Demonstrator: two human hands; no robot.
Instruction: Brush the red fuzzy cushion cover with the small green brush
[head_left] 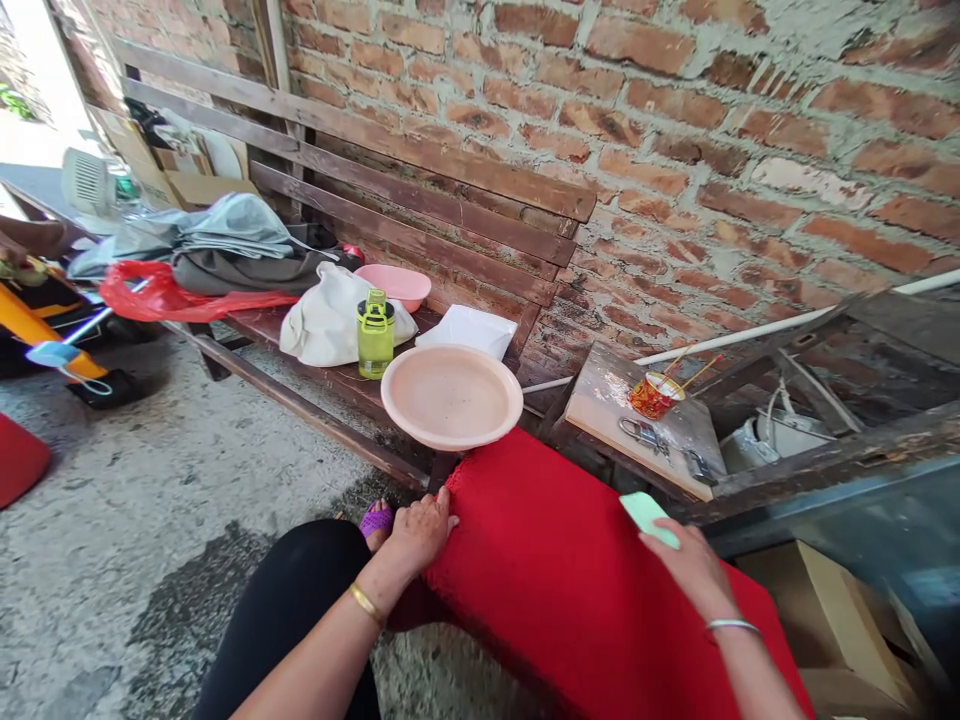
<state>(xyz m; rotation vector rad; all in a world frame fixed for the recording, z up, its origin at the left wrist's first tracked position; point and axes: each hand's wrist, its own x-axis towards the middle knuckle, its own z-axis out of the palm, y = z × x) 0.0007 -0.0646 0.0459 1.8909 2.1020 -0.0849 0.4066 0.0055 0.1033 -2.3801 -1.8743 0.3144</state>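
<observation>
A wide red cloth [555, 540] lies spread over a long surface in front of me, its left edge rough and fringed. At that edge my left hand [424, 530] is closed on the cloth, with the fingertips partly hidden. My right hand [694, 565] grips a pale green flat block [649, 518] with rounded corners, above the right part of the cloth. Whether it is a bar of soap or the back of a brush I cannot tell. Just beyond the cloth's far end stands a shallow pinkish basin [452, 395].
On the wooden bench [360, 400] are a green bottle [376, 340], white bag [322, 318], pink bowl [397, 285] and folded clothes [240, 240]. A board [600, 400] at right bears a red cup [654, 397] and padlock [641, 433]. A cardboard box [817, 600] stands lower right.
</observation>
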